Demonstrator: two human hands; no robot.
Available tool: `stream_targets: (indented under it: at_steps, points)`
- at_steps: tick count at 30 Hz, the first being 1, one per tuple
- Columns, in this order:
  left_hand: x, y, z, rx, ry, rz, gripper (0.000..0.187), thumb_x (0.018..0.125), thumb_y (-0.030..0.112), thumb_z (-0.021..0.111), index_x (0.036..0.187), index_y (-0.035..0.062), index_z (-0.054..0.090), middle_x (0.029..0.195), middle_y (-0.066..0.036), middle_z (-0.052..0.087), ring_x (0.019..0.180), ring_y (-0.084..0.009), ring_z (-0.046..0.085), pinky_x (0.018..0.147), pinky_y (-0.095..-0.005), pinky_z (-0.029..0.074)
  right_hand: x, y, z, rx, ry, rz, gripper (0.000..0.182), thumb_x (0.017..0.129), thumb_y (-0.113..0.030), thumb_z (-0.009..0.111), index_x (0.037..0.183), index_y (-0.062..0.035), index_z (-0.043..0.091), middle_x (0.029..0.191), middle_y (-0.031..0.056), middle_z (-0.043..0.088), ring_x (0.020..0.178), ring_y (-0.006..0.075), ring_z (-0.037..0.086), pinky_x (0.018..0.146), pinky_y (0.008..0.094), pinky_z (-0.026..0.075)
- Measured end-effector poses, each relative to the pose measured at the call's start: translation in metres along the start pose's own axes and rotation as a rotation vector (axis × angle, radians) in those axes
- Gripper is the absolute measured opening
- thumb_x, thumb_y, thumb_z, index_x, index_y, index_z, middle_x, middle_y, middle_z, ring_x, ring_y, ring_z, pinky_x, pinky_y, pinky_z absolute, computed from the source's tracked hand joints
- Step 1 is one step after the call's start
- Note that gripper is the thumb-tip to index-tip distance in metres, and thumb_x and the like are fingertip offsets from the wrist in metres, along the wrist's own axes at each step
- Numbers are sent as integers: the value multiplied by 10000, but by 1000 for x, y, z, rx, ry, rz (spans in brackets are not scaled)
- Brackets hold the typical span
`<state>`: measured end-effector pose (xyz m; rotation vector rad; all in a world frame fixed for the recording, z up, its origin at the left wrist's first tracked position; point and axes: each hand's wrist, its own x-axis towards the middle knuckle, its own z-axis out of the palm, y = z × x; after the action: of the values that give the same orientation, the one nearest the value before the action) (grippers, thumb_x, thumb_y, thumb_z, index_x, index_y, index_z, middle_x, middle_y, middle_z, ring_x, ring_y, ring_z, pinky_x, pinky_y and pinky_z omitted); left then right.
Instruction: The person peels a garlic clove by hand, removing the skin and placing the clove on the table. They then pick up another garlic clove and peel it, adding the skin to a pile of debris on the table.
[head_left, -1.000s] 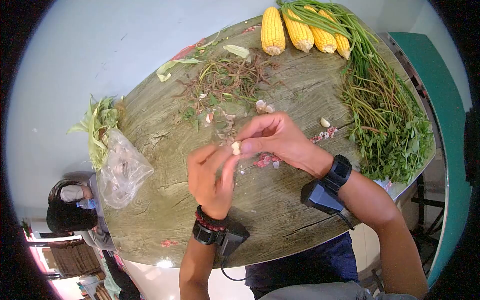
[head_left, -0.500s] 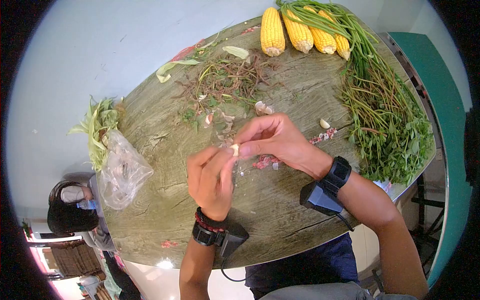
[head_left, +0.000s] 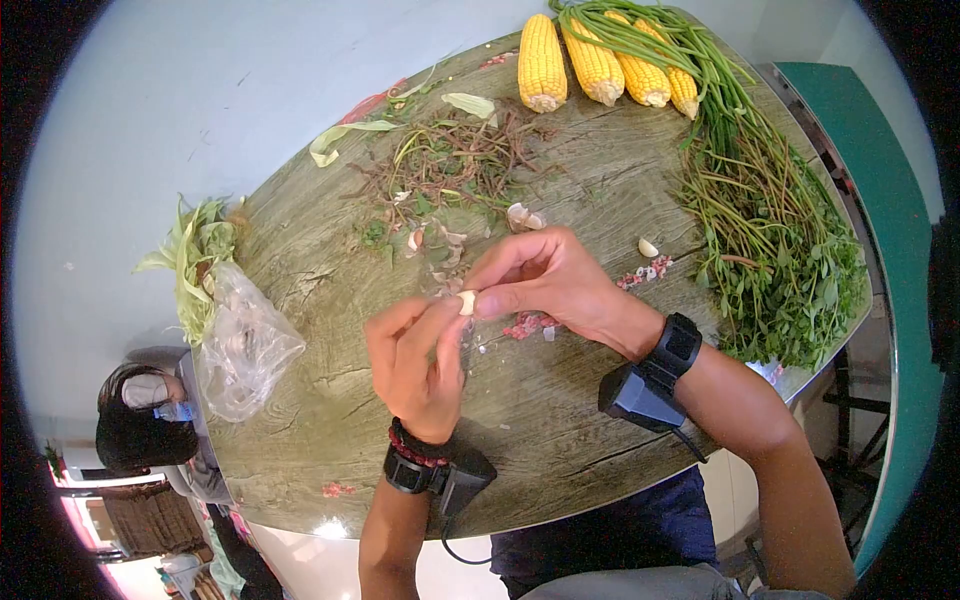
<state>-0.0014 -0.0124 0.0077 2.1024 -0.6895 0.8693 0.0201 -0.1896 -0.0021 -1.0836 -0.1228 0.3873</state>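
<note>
A small pale garlic clove (head_left: pixel 467 302) sits pinched between the fingertips of both hands above the middle of the table. My left hand (head_left: pixel 415 355) is closed on its near side, thumb and fingers pressed together. From the right, my right hand (head_left: pixel 545 285) grips the same clove between thumb and forefinger. Papery garlic skins (head_left: pixel 450 250) lie just beyond the hands, with larger pieces of skin (head_left: pixel 525 217) farther back. Another peeled clove (head_left: pixel 648 247) rests on the table to the right of my right hand.
Yellow corn cobs (head_left: pixel 542 65) lie at the far edge of the wooden table (head_left: pixel 330 420). Long green beans (head_left: pixel 720 90) and leafy greens (head_left: pixel 790 270) line the right side. Stem scraps (head_left: pixel 460 160) are heaped at the back. A plastic bag (head_left: pixel 245 345) and husks (head_left: pixel 195 250) sit left, near a person (head_left: pixel 150 420).
My left hand has shifted very slightly to the left, and the clove shows a little more between the fingertips. Both hands keep their pinch on it.
</note>
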Motion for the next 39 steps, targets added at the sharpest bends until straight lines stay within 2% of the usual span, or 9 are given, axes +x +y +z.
stream_targets:
  at_steps: [5, 11, 14, 20, 39]
  points:
    - [1, -1, 0, 4, -6, 29, 277, 726, -93, 709, 967, 36, 662, 918, -109, 617, 836, -242, 579, 753, -323, 469, 3, 6, -1, 0, 3, -41, 129, 790, 11, 733, 912, 9, 692, 940, 103, 700, 842, 131, 658, 756, 263, 540]
    - [1, -1, -1, -2, -23, 19, 241, 734, -94, 695, 935, 33, 655, 915, -112, 618, 838, -245, 582, 754, -331, 468, 3, 6, -1, -4, 10, -43, 147, 777, 34, 735, 916, 14, 693, 962, 120, 694, 864, 151, 661, 785, 279, 539]
    - [-1, -4, -2, -28, -18, 27, 226, 740, -94, 689, 924, 30, 650, 919, -112, 618, 842, -246, 583, 758, -329, 466, 6, 11, -3, 16, -40, -130, 150, 773, 43, 733, 915, 17, 694, 975, 129, 690, 881, 159, 660, 798, 285, 536]
    - [0, 1, 0, 33, 3, -6, 238, 742, -95, 688, 939, 32, 653, 929, -113, 612, 853, -247, 581, 767, -327, 464, 4, 7, -1, -4, 9, -65, 146, 773, 45, 732, 912, 16, 696, 975, 126, 689, 889, 162, 658, 805, 288, 534]
    - [2, 0, -2, 14, -30, 25, 251, 756, -91, 687, 963, 48, 659, 929, -114, 632, 857, -252, 595, 769, -325, 476, 4, 7, 0, -22, 14, -70, 148, 769, 49, 733, 908, 12, 697, 989, 125, 688, 889, 153, 654, 804, 282, 530]
